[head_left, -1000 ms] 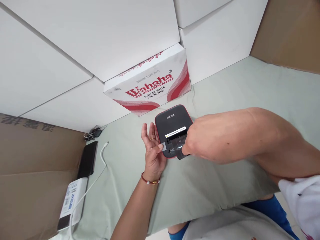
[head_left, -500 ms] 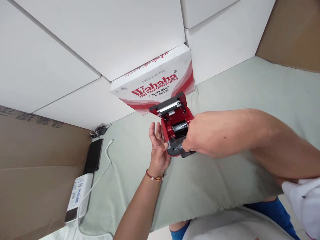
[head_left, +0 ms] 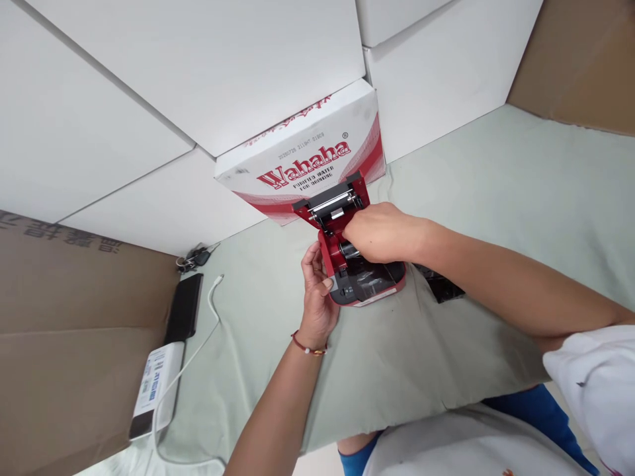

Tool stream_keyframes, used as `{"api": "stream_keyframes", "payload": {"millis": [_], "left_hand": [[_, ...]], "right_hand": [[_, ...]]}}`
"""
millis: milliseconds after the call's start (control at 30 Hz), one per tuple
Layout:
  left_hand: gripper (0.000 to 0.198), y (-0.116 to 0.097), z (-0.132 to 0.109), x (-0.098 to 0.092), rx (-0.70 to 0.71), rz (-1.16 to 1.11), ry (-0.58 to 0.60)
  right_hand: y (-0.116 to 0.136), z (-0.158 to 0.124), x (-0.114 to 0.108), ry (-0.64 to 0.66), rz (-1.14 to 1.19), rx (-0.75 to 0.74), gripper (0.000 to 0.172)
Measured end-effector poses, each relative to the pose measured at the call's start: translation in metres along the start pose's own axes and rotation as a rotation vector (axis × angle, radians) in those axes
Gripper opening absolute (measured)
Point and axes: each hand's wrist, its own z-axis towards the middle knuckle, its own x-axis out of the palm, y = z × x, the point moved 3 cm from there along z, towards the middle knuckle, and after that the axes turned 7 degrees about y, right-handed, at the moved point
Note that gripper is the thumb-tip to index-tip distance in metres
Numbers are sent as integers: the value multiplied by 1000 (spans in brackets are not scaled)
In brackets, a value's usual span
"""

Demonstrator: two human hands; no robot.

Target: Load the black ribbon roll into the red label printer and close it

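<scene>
A small red and black device that looks like a label printer [head_left: 336, 254] is tilted above the cloth, its lid [head_left: 331, 205] raised on the far side to show a metal roller. My left hand [head_left: 317, 287] grips its left side, thumb on the near corner and fingers round the red wall. Inside the compartment lies a shiny black roll [head_left: 348, 250], and black film [head_left: 372, 279] spreads from it over the near edge. Reaching in from the right, my right hand [head_left: 380, 231] has its fingers bent down at the roll; the fingertips are hidden.
Behind the device stands a white and red water carton [head_left: 302, 168] against large white boxes [head_left: 278, 59]. Black crinkled film [head_left: 444, 287] lies right, under my forearm. At left are keys [head_left: 198, 256], a black phone [head_left: 184, 307], a white box [head_left: 159, 387] and a white cable [head_left: 211, 311].
My right hand has moved from the device's near edge up and back to the roll, uncovering the black film and near edge. My left hand keeps its grip.
</scene>
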Motion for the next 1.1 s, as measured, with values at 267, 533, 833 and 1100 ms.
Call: {"api": "stream_keyframes", "payload": {"millis": [267, 533, 833, 1100], "left_hand": [[73, 1, 1, -1, 8, 26, 8], [76, 2, 3, -2, 19, 19, -6], [72, 2, 4, -3, 17, 4, 25], [72, 1, 4, -2, 23, 17, 15]], "right_hand": [[-1, -1, 0, -93, 35, -40, 30], [-26, -71, -56, -147, 101, -42, 28], [-128, -68, 11, 269, 5, 342, 34], [-93, -39, 37, 163, 38, 238, 48]]}}
